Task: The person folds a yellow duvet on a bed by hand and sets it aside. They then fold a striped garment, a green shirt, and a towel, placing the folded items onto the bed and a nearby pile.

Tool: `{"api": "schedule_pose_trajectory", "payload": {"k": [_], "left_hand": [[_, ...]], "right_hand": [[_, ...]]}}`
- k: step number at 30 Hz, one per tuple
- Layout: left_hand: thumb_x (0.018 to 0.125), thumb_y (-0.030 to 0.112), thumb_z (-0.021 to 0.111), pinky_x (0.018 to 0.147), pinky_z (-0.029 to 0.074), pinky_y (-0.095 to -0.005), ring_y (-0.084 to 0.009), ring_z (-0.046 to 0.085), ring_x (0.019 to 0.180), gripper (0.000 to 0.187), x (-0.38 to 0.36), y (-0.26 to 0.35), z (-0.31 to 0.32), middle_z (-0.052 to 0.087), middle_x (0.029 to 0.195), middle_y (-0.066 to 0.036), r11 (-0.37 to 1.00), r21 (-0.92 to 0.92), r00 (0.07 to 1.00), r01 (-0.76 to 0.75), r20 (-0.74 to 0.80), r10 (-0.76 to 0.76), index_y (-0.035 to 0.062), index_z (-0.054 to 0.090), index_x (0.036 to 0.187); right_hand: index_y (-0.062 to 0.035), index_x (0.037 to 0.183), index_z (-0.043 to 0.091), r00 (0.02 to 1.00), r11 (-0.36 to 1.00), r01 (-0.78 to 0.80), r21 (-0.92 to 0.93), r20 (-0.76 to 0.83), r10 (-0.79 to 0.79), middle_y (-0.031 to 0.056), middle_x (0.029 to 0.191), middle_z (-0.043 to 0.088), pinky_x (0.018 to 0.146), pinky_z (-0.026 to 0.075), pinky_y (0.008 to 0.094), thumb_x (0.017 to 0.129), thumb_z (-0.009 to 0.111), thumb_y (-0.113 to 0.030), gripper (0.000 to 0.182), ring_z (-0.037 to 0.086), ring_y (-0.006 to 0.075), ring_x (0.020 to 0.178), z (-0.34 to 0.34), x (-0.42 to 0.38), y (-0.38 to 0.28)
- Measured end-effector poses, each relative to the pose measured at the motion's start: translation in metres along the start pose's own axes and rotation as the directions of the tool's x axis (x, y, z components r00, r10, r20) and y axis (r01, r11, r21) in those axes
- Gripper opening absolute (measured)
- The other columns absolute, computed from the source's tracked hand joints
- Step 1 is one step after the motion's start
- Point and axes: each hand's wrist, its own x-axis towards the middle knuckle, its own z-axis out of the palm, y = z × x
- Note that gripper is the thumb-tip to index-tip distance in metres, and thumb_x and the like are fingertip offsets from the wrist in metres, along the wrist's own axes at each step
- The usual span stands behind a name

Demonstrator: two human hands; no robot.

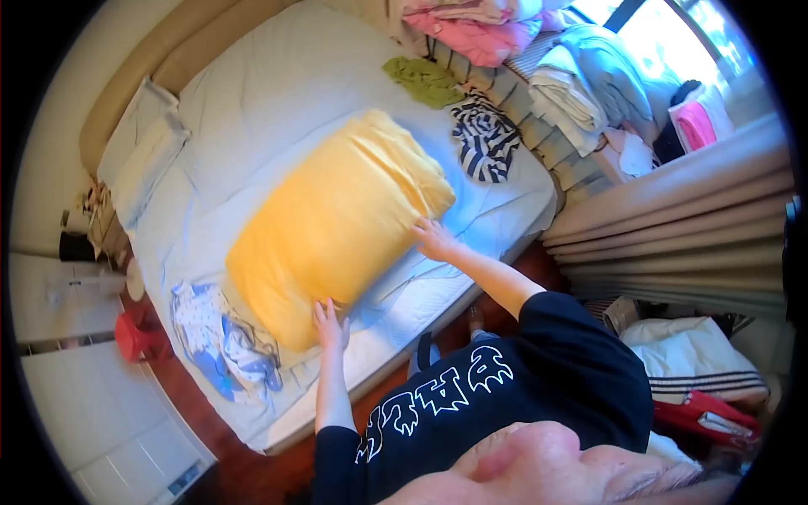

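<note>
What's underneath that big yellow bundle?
A pale sheet shows around the yellow bundle. The patch directly beneath is covered, so anything hidden there can't be seen.

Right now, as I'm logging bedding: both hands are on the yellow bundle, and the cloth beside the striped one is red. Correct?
Not red: the head view shows a green cloth beside the striped one. Left hand and right hand are on the yellow bundle.

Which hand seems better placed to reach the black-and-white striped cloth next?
Probably the right hand: it touches the soft yellow fabric bundle nearer the striped cloth; the left hand is toward the opposite end.
</note>
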Motion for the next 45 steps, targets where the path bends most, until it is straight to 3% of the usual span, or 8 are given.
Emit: {"api": "schedule_pose_trajectory", "payload": {"k": [10,16,21,28,37,40,42,45], "left_hand": [[0.079,0.026,0.064,0.100,0.037,-0.0448,-0.0397,0.040,0.123,0.074,-0.008,0.095,-0.015,0.034,0.139,-0.024,0.985,-0.016,0.966,-0.174,0.190,0.174,0.0137,0.026,0.142],[0.082,0.032,0.060,0.096,0.042,-0.0425,-0.0372,0.052,0.112,0.070,0.017,0.144,-0.012,0.054,0.122,-0.022,0.994,0.037,0.915,-0.107,0.395,0.084,0.0109,0.028,0.141],[0.083,0.033,0.059,0.093,0.044,-0.0434,-0.0378,0.057,0.105,0.065,0.043,0.204,0.007,0.058,0.114,-0.023,0.994,0.089,0.909,-0.055,0.418,0.013,0.0091,0.035,0.138],[0.083,0.028,0.060,0.088,0.047,-0.0410,-0.0366,0.060,0.098,0.060,0.073,0.374,0.039,0.060,0.111,-0.021,0.993,-0.102,0.914,-0.052,0.395,0.089,0.0114,0.037,0.137],[0.085,0.026,0.060,0.085,0.048,-0.0387,-0.0336,0.061,0.095,0.057,0.058,0.447,0.044,0.061,0.108,-0.019,0.979,-0.191,0.889,-0.075,0.431,0.153,0.0136,0.040,0.136],[0.085,0.027,0.060,0.084,0.049,-0.0375,-0.0321,0.062,0.094,0.054,0.061,0.440,0.038,0.063,0.106,-0.018,0.986,-0.165,0.882,-0.002,0.465,0.079,0.0114,0.042,0.134],[0.086,0.028,0.060,0.083,0.049,-0.0364,-0.0292,0.063,0.091,0.053,0.060,0.427,0.037,0.064,0.101,-0.016,0.965,-0.256,0.883,0.062,0.464,0.067,0.0085,0.045,0.132],[0.087,0.025,0.059,0.077,0.050,-0.0325,-0.0215,0.063,0.085,0.049,0.078,0.414,0.038,0.065,0.099,-0.013,0.929,-0.365,0.906,0.067,0.413,0.097,0.0056,0.047,0.130]], "right_hand": [[-0.0080,0.131,0.043,0.982,0.981,-0.171,0.095,0.099,0.161,0.0273,0.132,0.038,0.099,0.037,0.0457,0.078,0.065,-0.022,0.059,0.041,0.0457,0.118,-0.050,-0.140,0.072],[-0.0043,0.131,0.041,0.858,0.911,-0.412,0.008,-0.335,0.391,0.0241,0.131,0.042,0.099,0.037,0.0440,0.075,0.068,-0.021,0.065,0.043,0.0408,0.118,-0.195,-0.143,0.173],[-0.0072,0.140,0.030,0.507,0.847,-0.508,-0.158,-0.850,0.145,0.0188,0.132,0.040,0.097,0.035,0.0491,0.068,0.074,-0.022,0.086,0.039,0.0346,0.121,-0.351,-0.100,0.322],[-0.0241,0.147,0.009,0.550,0.441,-0.813,-0.380,-0.751,0.367,0.0253,0.140,0.029,0.098,0.031,0.0566,0.063,0.078,-0.049,0.111,0.032,0.0407,0.126,-0.484,-0.043,0.460],[-0.0147,0.128,0.041,0.425,0.690,-0.715,0.113,-0.712,0.558,0.0215,0.099,0.062,0.080,0.048,0.0452,0.074,0.065,-0.033,0.062,0.061,0.0372,0.089,-0.496,-0.042,0.557],[-0.0086,0.106,0.058,0.134,0.656,-0.638,0.404,-0.780,0.611,0.0219,0.092,0.065,0.077,0.047,0.0445,0.074,0.064,-0.035,0.042,0.062,0.0371,0.085,-0.518,-0.046,0.583],[-0.0060,0.086,0.064,0.048,0.905,-0.245,0.349,-0.928,0.371,0.0202,0.080,0.065,0.071,0.047,0.0423,0.075,0.061,-0.035,0.031,0.062,0.0363,0.079,-0.554,-0.050,0.596],[0.0001,0.085,0.061,0.168,0.881,0.167,0.443,-0.893,0.418,0.0095,0.068,0.060,0.058,0.044,0.0336,0.074,0.062,-0.022,0.025,0.052,0.0191,0.059,-0.652,-0.066,0.524]]}}
